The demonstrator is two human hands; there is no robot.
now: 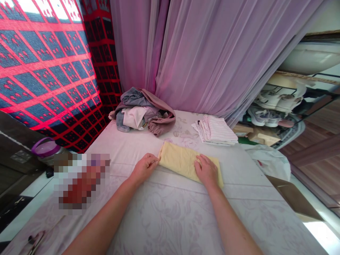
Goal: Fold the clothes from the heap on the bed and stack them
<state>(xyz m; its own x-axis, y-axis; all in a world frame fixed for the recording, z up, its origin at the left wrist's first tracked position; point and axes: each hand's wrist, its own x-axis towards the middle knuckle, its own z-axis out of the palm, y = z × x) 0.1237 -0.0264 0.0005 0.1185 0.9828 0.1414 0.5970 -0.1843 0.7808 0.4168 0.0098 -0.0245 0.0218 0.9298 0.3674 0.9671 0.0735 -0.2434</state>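
Yellow cloth seems soft, light, best held by edges: left hand pinches its end, right hand rests atop, grip unclear.

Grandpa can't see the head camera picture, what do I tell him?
A left hand pinches one end of a folded yellow cloth while the right hand rests on top. Behind it on the floral sheet lie a clothes pile and folded striped fabric.

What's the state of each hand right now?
Left hand: closed, pinching the left end of the yellow cloth.
Right hand: resting on the cloth, fingers curled; whether it grips cannot be told.
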